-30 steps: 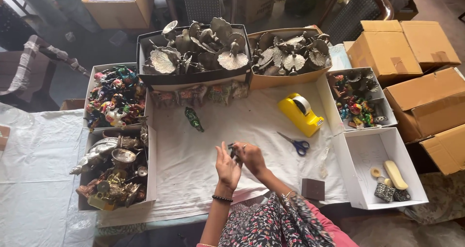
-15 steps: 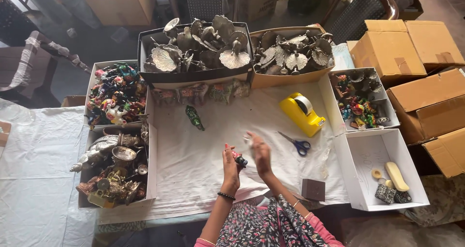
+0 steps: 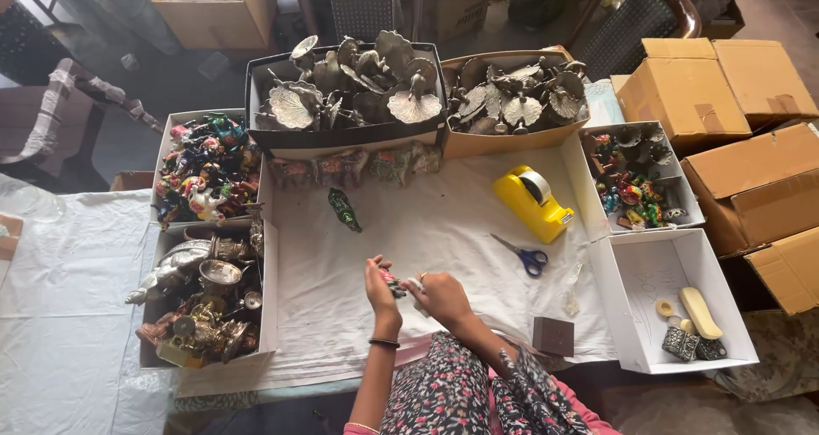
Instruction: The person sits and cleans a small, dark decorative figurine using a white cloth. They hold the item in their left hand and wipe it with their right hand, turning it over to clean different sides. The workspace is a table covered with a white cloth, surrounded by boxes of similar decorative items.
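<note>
Compared with half a second ago, when they were held slightly apart, both hands have been brought together low in the middle of the frame. A small painted figurine (image 3: 393, 283) (red and green, too small for its shape to be told) is pinched between them over the white cloth (image 3: 444, 230). The left hand (image 3: 380, 290) is closed on its near side, with a dark bangle at the wrist; the right hand (image 3: 442, 298) is curled against its other side, a ring showing on one finger.

Just above the hands a dark green figurine (image 3: 345, 209) is seen lying alone on the cloth. To the right, blue-handled scissors (image 3: 522, 254) and a yellow tape dispenser (image 3: 533, 203) are laid near each other. A small brown box (image 3: 554, 336) is set at the lower right of the hands. A tray of metal pieces (image 3: 207, 303) sits at the left.
</note>
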